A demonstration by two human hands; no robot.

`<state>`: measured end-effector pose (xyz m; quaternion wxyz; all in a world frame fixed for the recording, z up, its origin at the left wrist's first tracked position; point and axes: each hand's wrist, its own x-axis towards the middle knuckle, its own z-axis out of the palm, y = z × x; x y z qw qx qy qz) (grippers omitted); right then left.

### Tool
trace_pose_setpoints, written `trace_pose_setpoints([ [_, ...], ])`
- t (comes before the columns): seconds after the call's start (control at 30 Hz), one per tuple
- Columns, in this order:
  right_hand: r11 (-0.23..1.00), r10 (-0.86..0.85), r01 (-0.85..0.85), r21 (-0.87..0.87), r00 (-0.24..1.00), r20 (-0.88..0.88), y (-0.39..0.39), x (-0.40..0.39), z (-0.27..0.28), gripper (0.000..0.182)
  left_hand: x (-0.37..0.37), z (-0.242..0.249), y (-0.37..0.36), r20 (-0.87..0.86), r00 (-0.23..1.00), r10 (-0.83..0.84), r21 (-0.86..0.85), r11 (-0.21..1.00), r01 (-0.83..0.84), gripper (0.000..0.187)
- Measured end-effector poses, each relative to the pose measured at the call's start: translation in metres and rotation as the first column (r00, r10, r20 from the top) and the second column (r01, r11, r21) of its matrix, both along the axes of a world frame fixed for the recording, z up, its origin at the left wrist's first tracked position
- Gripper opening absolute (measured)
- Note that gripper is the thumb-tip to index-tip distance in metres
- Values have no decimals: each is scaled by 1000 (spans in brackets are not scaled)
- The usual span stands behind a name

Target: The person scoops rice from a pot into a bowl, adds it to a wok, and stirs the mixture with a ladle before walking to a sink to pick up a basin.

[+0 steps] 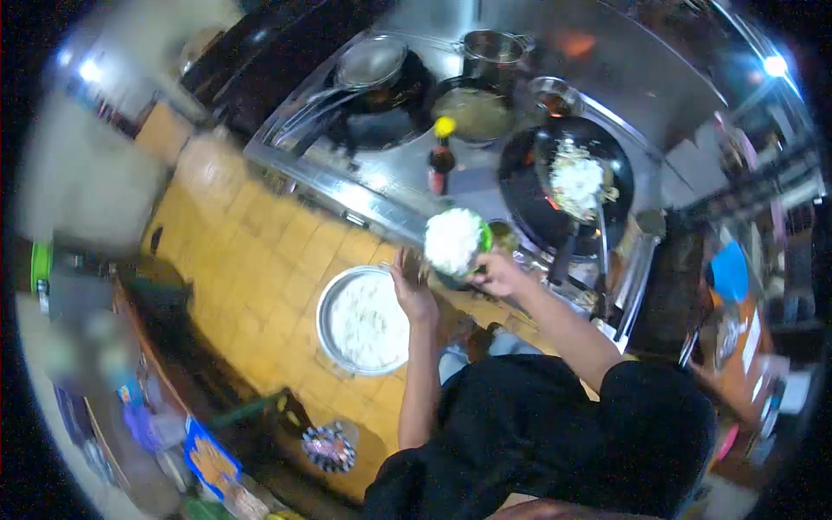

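My right hand [497, 272] holds a green bowl [482, 241] heaped with white rice [452, 237], lifted in front of the stove. My left hand [412, 285] is raised just left of the bowl, fingers apart, holding nothing. Below the left hand a large round metal pot [328, 299] of white rice stands on the yellow tiled floor. To the right, a black wok [521, 192] holds a mound of fried rice [576, 181], with a ladle handle [601, 244] resting in it.
On the steel stove [364, 195] stand a sauce bottle with a yellow cap [441, 159], a pan of yellowish liquid [474, 113], a steel pot [494, 49] and a strainer [370, 62]. Shelves with packets [204, 455] line the lower left. Orange and blue items [732, 286] are at right.
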<state>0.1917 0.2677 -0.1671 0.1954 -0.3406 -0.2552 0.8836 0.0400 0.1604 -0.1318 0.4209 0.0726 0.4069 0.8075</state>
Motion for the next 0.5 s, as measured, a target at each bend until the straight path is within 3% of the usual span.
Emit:
trace_pose_setpoints([
  [0.03, 977, -177, 151, 149, 968, 177, 13, 16, 50, 40, 8, 5, 13, -11, 999, -48, 17, 999, 49, 56],
  [0.1, 816, -523, 446, 368, 841, 140, 38, 46, 109, 47, 23, 12, 27, 28, 987, -157, 64, 986, 155, 54],
  [0.13, 862, -425, 346, 370, 891, 158, 62, 77, 117, 54, 25, 11, 27, 15, 983, -183, 73, 981, 182, 54],
  [0.17, 795, -515, 425, 433, 850, 111, 84, 97, 121, 57, 29, 7, 24, 21, 976, -216, 43, 976, 215, 52],
  [0.2, 745, -504, 398, 536, 862, 60, 93, 118, 143, 60, 35, 1, 21, 34, 967, -253, 20, 967, 252, 50],
  [0.23, 672, -569, 361, 646, 811, 138, 117, 139, 138, 61, 40, -7, 19, 19, 967, -254, -45, 966, 255, 49],
  [0.27, 571, -644, 151, 807, 692, 326, 148, 169, 119, 61, 39, -14, 9, 2, 967, -255, -118, 960, 253, 47],
  [0.3, 449, -740, -367, 815, 358, 569, 176, 203, 95, 62, 36, -17, -4, 40, 969, -243, -163, 955, 246, 46],
  [0.33, 478, -773, -709, 518, -60, 632, 195, 230, 79, 63, 32, -20, -17, 75, 971, -225, -205, 950, 236, 44],
  [0.37, 578, -748, -683, 447, -225, 624, 204, 252, 71, 64, 26, -35, -31, 10, 970, -244, -243, 940, 239, 42],
  [0.43, 602, -794, -311, 736, -133, 593, 200, 270, 74, 65, 9, -49, -56, -55, 964, -259, -355, 908, 224, 39],
  [0.5, 564, -814, -407, 718, -127, 567, 159, 240, 119, 66, -5, -63, -82, -48, 970, -238, -454, 871, 191, 39],
])
